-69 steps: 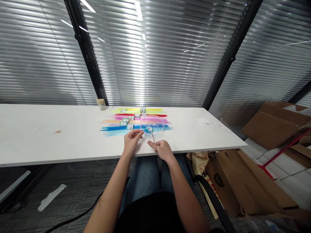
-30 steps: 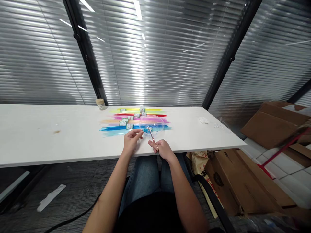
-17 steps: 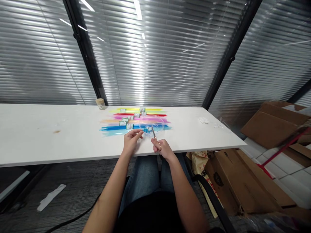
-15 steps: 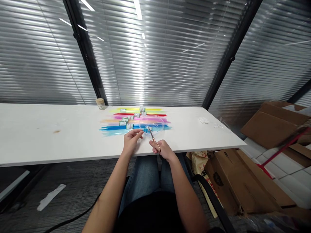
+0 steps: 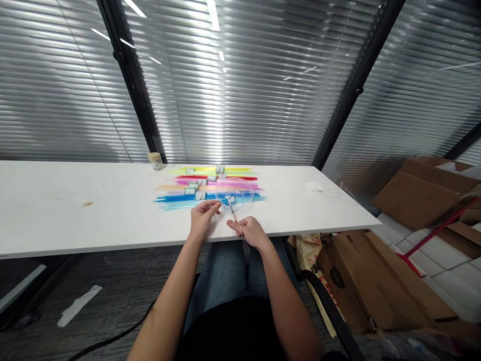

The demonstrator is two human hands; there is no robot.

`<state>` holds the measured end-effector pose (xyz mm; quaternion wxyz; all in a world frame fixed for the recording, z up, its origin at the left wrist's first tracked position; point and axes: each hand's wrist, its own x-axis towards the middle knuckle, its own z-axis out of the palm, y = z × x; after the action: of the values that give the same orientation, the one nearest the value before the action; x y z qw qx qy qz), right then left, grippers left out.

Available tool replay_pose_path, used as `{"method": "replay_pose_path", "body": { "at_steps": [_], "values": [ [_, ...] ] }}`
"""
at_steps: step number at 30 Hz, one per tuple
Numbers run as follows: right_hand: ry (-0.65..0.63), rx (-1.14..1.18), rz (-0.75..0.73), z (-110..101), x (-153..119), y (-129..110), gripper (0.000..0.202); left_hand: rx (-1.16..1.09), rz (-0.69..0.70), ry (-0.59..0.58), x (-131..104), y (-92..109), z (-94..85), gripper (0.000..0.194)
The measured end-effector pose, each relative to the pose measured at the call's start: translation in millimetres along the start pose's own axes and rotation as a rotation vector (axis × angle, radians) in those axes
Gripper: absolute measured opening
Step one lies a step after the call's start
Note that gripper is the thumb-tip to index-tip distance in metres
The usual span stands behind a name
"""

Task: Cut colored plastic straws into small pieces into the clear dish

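My right hand (image 5: pixel 249 231) grips a pair of scissors (image 5: pixel 235 216) with copper-coloured handles, blades pointing away over a clear round plastic bowl (image 5: pixel 251 199). Small blue pieces (image 5: pixel 230 200) lie in the bowl. To the left of the blades, my left hand (image 5: pixel 204 216) is closed in a pinch at the bowl's near left side. What its fingertips hold is too small to make out. Just beyond the hands lie bundles of thin coloured sticks: blue sticks (image 5: pixel 169 198) nearest, then pink, red sticks (image 5: pixel 244 178) and yellow ones, several with paper labels (image 5: pixel 201 195).
The white table (image 5: pixel 124 220) runs along a wall of blinds. A small lidded jar (image 5: pixel 155 161) stands at its back edge. To the right lie a crumpled white tissue (image 5: pixel 314 186) and clear plastic scraps (image 5: pixel 340 193). Cardboard boxes (image 5: pixel 391 281) and a paper bag (image 5: pixel 306 250) are on the floor.
The scissors have turned slightly in my right hand, their tips shifting left toward my left fingertips. My right thumb has moved left. The left hand has barely moved.
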<state>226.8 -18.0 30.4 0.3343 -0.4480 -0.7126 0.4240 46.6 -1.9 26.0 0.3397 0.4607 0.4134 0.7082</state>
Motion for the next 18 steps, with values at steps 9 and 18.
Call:
{"method": "replay_pose_path", "body": {
  "at_steps": [9, 18],
  "values": [
    [0.033, -0.056, 0.026, -0.1, -1.4, -3.5, 0.064, 0.011, -0.005, -0.026, -0.7, 1.4, 0.7, 0.023],
    [0.039, -0.076, 0.031, 0.2, -1.3, -4.4, 0.064, 0.025, -0.001, -0.038, -1.0, 2.9, 1.4, 0.025]
  ]
}}
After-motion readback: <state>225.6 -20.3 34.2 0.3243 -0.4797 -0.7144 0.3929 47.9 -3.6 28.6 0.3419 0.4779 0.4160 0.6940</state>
